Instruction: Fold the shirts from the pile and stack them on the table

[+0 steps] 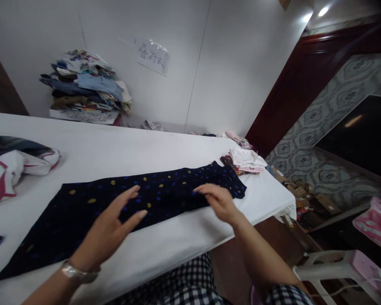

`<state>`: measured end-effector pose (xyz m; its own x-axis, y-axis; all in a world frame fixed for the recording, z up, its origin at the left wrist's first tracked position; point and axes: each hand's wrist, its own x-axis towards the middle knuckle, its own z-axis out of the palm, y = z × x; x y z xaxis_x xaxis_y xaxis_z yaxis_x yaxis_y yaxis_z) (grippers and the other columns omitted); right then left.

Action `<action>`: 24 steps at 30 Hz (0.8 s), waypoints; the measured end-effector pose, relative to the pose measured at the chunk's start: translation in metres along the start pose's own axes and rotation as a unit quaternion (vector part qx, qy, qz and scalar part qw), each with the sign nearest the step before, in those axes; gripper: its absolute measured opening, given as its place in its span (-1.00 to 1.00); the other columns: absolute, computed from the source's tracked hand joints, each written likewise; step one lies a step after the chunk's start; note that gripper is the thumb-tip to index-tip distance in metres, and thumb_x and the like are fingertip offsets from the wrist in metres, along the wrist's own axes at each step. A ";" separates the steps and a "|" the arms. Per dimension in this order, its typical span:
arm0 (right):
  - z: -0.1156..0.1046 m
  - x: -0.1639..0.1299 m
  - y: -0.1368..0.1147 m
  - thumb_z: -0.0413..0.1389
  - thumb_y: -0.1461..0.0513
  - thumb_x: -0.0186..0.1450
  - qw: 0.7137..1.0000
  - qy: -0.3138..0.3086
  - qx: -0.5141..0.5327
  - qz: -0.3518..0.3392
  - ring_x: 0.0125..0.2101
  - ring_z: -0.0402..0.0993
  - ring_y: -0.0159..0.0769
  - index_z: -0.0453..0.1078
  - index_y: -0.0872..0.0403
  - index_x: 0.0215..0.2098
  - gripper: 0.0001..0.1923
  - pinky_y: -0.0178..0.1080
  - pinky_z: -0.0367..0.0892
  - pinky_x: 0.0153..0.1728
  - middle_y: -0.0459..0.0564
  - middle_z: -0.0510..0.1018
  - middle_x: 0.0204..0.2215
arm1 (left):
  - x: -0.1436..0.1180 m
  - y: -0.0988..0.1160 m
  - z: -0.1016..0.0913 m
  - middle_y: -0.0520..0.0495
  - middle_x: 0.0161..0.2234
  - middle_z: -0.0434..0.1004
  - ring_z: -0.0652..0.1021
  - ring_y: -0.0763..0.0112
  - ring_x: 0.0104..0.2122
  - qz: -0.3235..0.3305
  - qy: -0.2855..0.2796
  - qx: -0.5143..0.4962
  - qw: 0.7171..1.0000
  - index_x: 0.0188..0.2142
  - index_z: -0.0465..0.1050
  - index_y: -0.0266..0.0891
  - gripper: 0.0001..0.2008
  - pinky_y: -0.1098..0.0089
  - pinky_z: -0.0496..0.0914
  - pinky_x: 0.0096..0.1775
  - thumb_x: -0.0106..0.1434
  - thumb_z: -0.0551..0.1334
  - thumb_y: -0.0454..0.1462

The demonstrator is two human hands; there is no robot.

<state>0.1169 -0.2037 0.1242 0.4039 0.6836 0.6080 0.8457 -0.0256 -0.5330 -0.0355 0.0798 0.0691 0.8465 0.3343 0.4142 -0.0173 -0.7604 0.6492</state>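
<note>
Two hands (165, 216) on dotted garment (165, 192)

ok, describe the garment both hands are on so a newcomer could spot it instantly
Start at the white table that fills the lower left of the view. The navy dotted garment lies flat along its near edge, a long strip under the left hand and right hand. Unlike the white-and-red cloth at the far left and the small folded pile at the right corner, it is dark with yellow and blue spots.

A clothes pile (84, 87) is seen upper left, folded garments (246, 161) at the tabletop (114, 148) edge, a stool (336, 267) lower right.
</note>
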 end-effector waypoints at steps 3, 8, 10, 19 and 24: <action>0.034 0.000 -0.016 -0.16 0.38 0.31 0.991 -0.109 0.008 -0.079 -0.09 0.49 -0.36 0.37 0.04 -0.11 -0.66 -0.23 0.40 -0.07 0.03 0.58 -0.14 | -0.007 0.029 0.021 -0.13 0.25 0.21 0.31 0.09 0.19 0.026 -0.059 -0.027 0.998 0.29 0.00 -0.05 -0.19 0.08 0.28 0.16 0.11 0.24 0.05; 0.055 -0.015 -0.018 -0.17 0.38 0.32 0.999 -0.029 -0.016 -0.019 -0.17 0.51 -0.37 0.36 0.04 -0.09 -0.66 -0.26 0.42 -0.14 0.00 0.59 -0.21 | -0.030 0.056 0.054 -0.17 0.20 0.30 0.38 0.07 0.14 -0.010 -0.223 -0.115 0.968 0.25 0.14 -0.11 -0.28 0.07 0.31 0.14 0.12 0.25 -0.02; 0.056 -0.019 -0.018 -0.14 0.35 0.35 0.999 0.006 -0.033 0.004 -0.22 0.52 -0.35 0.37 0.03 -0.09 -0.69 -0.25 0.42 -0.18 -0.02 0.59 -0.25 | -0.034 0.069 0.064 -0.19 0.18 0.33 0.41 0.08 0.11 -0.046 -0.234 -0.133 0.962 0.25 0.13 -0.14 -0.28 0.07 0.31 0.13 0.12 0.26 -0.07; 0.028 -0.033 -0.001 0.05 0.26 0.31 0.999 0.051 -0.015 0.014 -0.18 0.49 -0.28 0.28 -0.02 0.11 -0.61 -0.17 0.38 -0.12 0.02 0.57 -0.17 | 0.007 0.110 0.016 -0.03 -0.25 0.58 0.55 0.28 -0.25 -0.094 -0.298 -0.300 0.901 -0.14 0.51 -0.10 -0.70 0.33 0.48 -0.19 0.20 0.18 -0.07; 0.015 -0.046 0.044 0.06 0.29 0.26 0.997 -0.003 0.046 0.065 0.04 0.38 -0.24 0.32 -0.05 0.08 -0.59 -0.06 0.28 0.08 0.01 0.52 -0.03 | 0.012 0.110 0.005 -0.04 -0.33 0.54 0.54 0.24 -0.31 -0.100 -0.305 -0.346 0.882 -0.21 0.52 0.01 -0.76 0.30 0.50 -0.30 0.14 0.24 -0.05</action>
<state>0.1305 -0.2254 0.0642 0.5061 0.6836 0.5259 0.7501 -0.0478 -0.6596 -0.0245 -0.0026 0.1418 0.9944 -0.0995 -0.0353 0.0224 -0.1279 0.9915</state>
